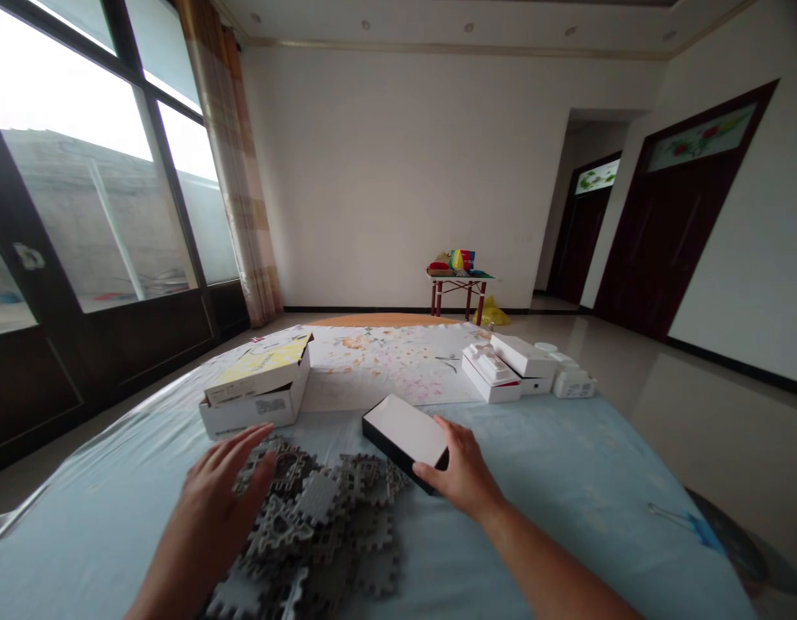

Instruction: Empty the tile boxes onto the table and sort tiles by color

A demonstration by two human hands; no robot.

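My right hand (461,469) grips the near right end of a flat box (407,429) with a white top and black sides. Thumb and fingers press on opposite sides of that end, and the box is slightly tilted. Below and left of it lies a heap of grey interlocking puzzle pieces (320,495) with toothed edges. My left hand (227,491) hovers over the left part of this heap, fingers stretched out and thumb apart, holding nothing. It hides some of the pieces. Whether the box touches the heap I cannot tell.
A white box with a yellow-printed lid (259,379) stands at the left. White boxes (492,375) and small white containers (574,381) sit at the right. Near the right edge of the blue cloth (566,517) lies a small blue-handled item (686,521).
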